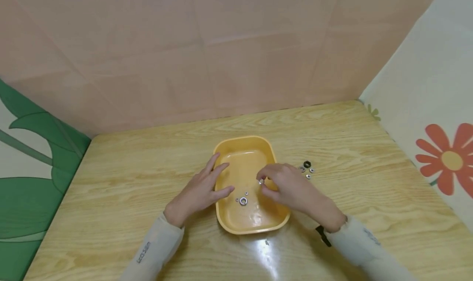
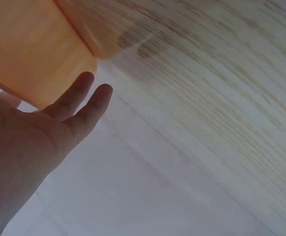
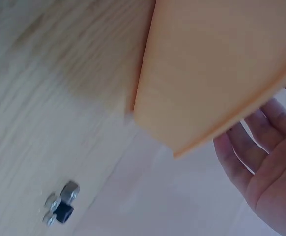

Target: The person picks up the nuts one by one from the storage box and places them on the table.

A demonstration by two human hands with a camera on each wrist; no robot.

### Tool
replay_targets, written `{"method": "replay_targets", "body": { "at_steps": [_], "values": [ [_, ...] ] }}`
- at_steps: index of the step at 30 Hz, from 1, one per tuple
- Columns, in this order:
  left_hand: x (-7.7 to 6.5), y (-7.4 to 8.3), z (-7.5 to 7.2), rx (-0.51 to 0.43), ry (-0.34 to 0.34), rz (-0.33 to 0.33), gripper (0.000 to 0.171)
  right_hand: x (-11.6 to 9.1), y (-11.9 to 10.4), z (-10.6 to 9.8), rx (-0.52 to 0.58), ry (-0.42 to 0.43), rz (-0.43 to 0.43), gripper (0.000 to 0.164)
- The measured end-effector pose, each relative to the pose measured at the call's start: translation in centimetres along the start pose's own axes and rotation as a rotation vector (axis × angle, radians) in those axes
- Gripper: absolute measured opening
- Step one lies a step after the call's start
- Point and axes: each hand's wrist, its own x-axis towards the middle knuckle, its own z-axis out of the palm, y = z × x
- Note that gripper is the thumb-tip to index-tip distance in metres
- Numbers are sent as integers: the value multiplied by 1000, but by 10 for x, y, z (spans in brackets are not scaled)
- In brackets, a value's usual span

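Note:
A yellow plastic basin stands on the wooden table. Over its right part, my right hand pinches a small silver nut between thumb and fingertips. In the basin lie a larger silver nut and two tiny nuts, one of them a small nut just above it. My left hand is at the basin's left rim, fingers spread and fairly straight. In the left wrist view, the fingers of that hand extend along the outside of the basin wall. The right wrist view hides the pinched nut behind the basin.
Right of the basin, a black nut lies grouped with several small silver nuts on the table. A pink backdrop rises along the back edge. Flower-printed panels stand at the sides.

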Motion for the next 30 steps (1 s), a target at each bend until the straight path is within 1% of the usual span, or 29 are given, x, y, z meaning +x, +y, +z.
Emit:
{"method": "replay_targets", "body": {
  "at_steps": [5, 9, 12, 21, 30],
  "values": [
    [0, -1, 0, -2, -1, 10, 74, -4, 7, -9, -7, 49, 56, 13],
    [0, -1, 1, 0, -2, 12, 73, -6, 14, -13, -12, 111, 49, 14],
    [0, 0, 0, -1, -1, 13, 73, -7, 18, -15, -22, 138, 39, 13],
    [1, -1, 1, 2, 12, 28, 72, -12, 26, -21, -29, 120, 94, 13],
    [2, 0, 1, 5, 14, 26, 72, -20, 37, -26, -52, 165, 91, 12]
  ]
}}
